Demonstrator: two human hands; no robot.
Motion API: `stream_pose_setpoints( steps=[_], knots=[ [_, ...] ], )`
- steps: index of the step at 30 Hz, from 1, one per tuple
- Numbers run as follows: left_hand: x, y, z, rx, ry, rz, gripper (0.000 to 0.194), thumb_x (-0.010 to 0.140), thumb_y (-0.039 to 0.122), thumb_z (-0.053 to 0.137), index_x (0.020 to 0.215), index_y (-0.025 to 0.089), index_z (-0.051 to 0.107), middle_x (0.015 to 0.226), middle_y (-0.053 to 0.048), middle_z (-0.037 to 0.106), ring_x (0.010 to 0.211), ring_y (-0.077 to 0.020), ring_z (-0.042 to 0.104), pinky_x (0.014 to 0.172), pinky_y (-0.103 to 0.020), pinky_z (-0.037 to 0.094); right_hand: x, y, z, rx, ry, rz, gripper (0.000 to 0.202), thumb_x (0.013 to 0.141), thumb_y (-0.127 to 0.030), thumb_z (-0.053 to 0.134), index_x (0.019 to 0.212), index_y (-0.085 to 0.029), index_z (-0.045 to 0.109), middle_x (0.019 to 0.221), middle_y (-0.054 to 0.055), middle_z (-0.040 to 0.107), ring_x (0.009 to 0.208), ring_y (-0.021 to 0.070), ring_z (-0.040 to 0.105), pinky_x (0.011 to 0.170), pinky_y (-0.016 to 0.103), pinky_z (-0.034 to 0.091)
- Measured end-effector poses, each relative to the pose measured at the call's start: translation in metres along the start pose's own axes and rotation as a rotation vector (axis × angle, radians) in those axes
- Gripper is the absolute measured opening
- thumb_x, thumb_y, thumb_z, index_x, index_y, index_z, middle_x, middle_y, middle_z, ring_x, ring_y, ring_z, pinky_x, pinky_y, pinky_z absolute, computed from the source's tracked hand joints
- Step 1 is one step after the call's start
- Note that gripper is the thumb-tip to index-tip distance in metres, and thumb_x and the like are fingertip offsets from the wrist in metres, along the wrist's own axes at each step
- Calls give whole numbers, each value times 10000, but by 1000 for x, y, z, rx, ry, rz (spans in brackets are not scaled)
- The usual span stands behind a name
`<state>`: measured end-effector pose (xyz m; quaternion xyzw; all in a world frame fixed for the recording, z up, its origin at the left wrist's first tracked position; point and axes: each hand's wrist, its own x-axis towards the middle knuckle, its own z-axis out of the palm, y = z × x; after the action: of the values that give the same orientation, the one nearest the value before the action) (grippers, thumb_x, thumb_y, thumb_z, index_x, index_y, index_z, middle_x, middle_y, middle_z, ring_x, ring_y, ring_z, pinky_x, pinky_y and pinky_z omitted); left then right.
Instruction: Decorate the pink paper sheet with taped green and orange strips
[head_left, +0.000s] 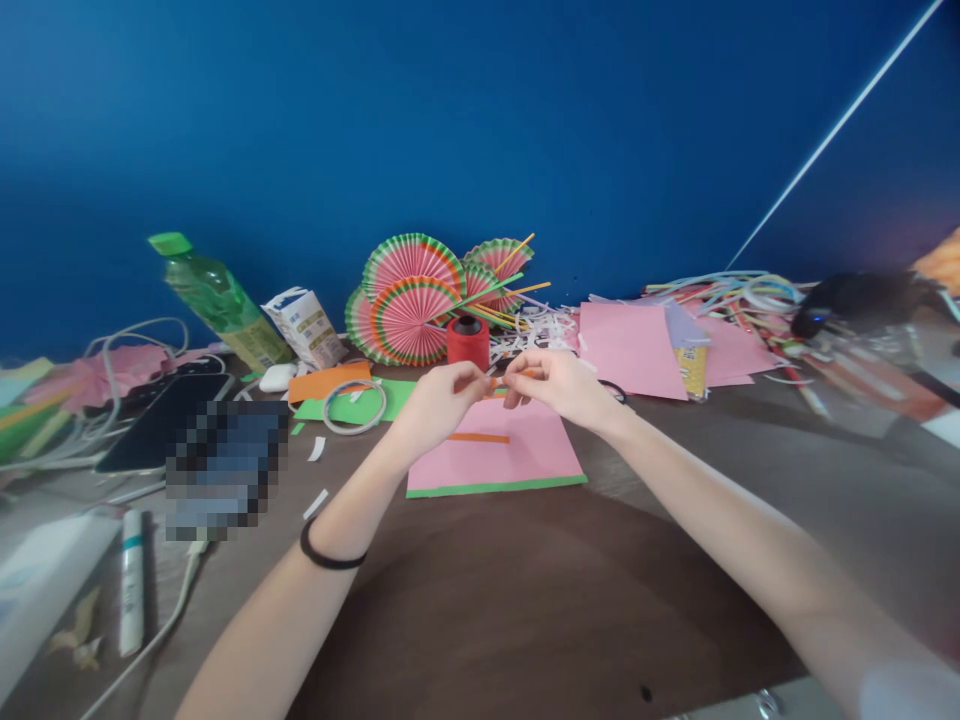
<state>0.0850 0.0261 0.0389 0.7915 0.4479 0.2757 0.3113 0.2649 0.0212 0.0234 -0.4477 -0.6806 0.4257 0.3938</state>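
Observation:
A small orange paper strip is pinched between the fingertips of both my hands, above the far part of a pink paper sheet. My left hand is closed on the strip's left end, and my right hand grips it from the right. Along the sheet's near edge runs a green band. Another orange strip lies across the sheet. Just behind my hands stands a red spool, partly hidden by my left hand.
Folded pink-and-green paper fans lean against the blue wall. A green bottle, a carton, a coiled cable and a marker are on the left. Pink sheets and shredded paper strips lie at the right back.

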Motion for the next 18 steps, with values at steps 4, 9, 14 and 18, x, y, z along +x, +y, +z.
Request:
stream_pose_setpoints(
  steps=[4, 9, 14, 18],
  knots=[
    [0, 3, -2, 19, 24, -30, 279, 814, 384, 423, 731, 171, 582, 768, -8, 648, 730, -149, 561, 670, -249, 403, 1, 1, -1, -54, 54, 24, 78, 772, -217, 520, 734, -151, 537, 609, 35, 666, 599, 123, 624, 594, 245, 476],
    [0, 3, 1, -11, 32, 2, 231, 808, 331, 444, 747, 175, 603, 913, -25, 661, 847, -157, 581, 766, -248, 412, -1, -1, 0, -41, 13, 4, 92, 776, -241, 525, 760, -151, 543, 626, 38, 671, 620, 129, 631, 605, 251, 482],
    [-1, 2, 2, 36, -2, 19, 258, 814, 344, 423, 762, 175, 609, 803, -13, 660, 727, -151, 577, 658, -254, 413, -3, -4, 3, 3, -21, -10, 95, 782, -243, 520, 774, -151, 546, 633, 39, 669, 647, 135, 638, 621, 255, 486],
    [-1, 2, 2, 68, -15, 30, 261, 812, 328, 410, 737, 172, 605, 741, 0, 644, 665, -138, 550, 601, -246, 384, -3, -6, 3, 22, -38, -8, 92, 782, -235, 518, 775, -149, 550, 639, 40, 669, 651, 136, 639, 630, 260, 489]
  ],
)
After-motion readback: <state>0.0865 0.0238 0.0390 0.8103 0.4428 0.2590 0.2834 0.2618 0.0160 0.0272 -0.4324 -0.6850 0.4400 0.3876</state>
